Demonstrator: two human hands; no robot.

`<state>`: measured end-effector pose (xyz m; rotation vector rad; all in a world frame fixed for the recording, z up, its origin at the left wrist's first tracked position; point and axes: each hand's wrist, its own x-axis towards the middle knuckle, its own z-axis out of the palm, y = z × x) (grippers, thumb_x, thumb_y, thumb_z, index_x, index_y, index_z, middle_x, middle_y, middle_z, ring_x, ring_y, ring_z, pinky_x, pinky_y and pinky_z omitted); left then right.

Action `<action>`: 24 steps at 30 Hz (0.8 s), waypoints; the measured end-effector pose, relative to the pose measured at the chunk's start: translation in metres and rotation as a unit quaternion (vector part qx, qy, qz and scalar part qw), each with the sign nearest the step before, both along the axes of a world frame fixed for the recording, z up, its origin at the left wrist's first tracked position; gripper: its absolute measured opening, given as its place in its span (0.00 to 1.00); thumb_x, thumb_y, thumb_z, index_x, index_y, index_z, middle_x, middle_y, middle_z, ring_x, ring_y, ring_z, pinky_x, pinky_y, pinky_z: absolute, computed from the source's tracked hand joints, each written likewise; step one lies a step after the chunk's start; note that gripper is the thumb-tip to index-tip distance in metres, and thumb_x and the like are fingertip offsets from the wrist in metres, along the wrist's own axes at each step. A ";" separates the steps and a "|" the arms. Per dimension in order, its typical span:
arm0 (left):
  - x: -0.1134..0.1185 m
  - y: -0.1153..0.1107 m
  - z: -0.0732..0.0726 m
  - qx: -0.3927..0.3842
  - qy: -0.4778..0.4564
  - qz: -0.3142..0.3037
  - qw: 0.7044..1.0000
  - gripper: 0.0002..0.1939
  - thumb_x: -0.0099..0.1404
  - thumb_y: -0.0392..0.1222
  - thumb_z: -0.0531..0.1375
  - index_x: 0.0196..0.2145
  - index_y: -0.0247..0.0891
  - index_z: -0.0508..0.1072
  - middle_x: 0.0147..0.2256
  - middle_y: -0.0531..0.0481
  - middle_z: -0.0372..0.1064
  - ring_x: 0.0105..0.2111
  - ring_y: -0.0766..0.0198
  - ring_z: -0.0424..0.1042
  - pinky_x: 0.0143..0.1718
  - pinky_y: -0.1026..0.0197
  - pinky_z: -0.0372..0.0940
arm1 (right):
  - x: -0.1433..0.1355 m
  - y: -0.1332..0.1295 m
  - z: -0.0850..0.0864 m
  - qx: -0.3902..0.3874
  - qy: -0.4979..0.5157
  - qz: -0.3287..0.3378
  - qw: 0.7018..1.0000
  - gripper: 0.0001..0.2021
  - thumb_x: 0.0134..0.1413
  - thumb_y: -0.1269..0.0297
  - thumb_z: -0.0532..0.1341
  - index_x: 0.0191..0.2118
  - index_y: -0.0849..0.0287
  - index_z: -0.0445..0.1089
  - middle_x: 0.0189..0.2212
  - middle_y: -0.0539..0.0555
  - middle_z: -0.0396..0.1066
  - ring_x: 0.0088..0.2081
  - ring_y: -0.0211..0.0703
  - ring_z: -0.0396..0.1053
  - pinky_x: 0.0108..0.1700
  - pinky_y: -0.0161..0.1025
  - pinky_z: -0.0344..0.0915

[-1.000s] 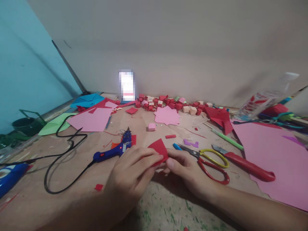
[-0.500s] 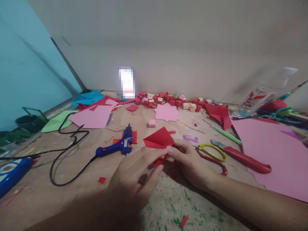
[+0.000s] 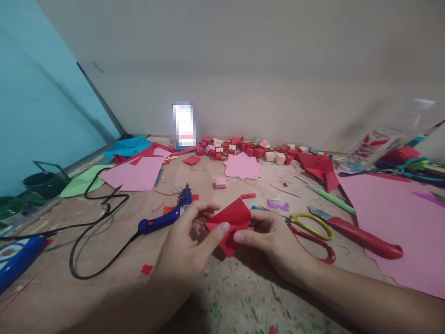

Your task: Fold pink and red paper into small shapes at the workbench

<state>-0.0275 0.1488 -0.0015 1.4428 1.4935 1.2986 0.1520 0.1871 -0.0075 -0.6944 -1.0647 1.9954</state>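
Note:
A folded piece of red paper (image 3: 233,214) is held up above the table between both hands, its upper corner pointing away from me. My left hand (image 3: 193,241) grips its left side, thumb on the near face and fingers behind. On the right edge, my right hand (image 3: 273,236) pinches the paper with its thumb in front; its other fingers are partly hidden. Just left of my left hand lies a blue hot glue gun (image 3: 162,220) with a lit red light. Scissors (image 3: 309,227) with yellow and red handles lie beside my right hand. Beyond the paper sits a small pink paper cube (image 3: 220,182).
Many small red and cream paper cubes (image 3: 257,150) line the back wall beside a lit phone (image 3: 185,124). At right lie a red-handled knife (image 3: 365,236), a green pen (image 3: 330,198) and large pink paper (image 3: 410,222). A clear bottle (image 3: 377,144) leans behind; a black cord (image 3: 73,260) loops at left.
My left hand has turned, its fingers moving from across the paper's front to behind its left side, thumb now in front. More of the red paper shows. The view has shifted slightly.

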 end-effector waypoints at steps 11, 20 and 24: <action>0.007 0.005 0.006 -0.080 -0.227 0.003 0.971 0.13 0.59 0.47 0.71 0.35 0.36 0.77 0.34 0.50 0.80 0.33 0.64 0.79 0.34 0.68 0.73 | 0.006 0.001 -0.007 0.000 0.030 0.017 0.999 0.18 0.59 0.51 0.69 0.41 0.64 0.80 0.33 0.57 0.78 0.34 0.43 0.75 0.42 0.41 0.71; 0.006 0.011 0.008 -0.107 -0.349 -0.004 0.931 0.20 0.53 0.49 0.76 0.35 0.34 0.75 0.28 0.50 0.80 0.27 0.65 0.79 0.30 0.69 0.73 | 0.007 0.009 0.005 -0.021 0.040 0.042 0.998 0.22 0.67 0.51 0.58 0.36 0.65 0.81 0.30 0.61 0.80 0.26 0.44 0.75 0.34 0.39 0.73; 0.005 0.012 0.008 -0.115 -0.372 -0.029 0.920 0.21 0.52 0.49 0.76 0.36 0.34 0.75 0.29 0.48 0.81 0.25 0.64 0.79 0.29 0.66 0.74 | 0.009 0.009 0.004 0.002 0.044 0.076 0.996 0.15 0.62 0.56 0.65 0.36 0.65 0.81 0.28 0.60 0.79 0.30 0.45 0.77 0.37 0.38 0.73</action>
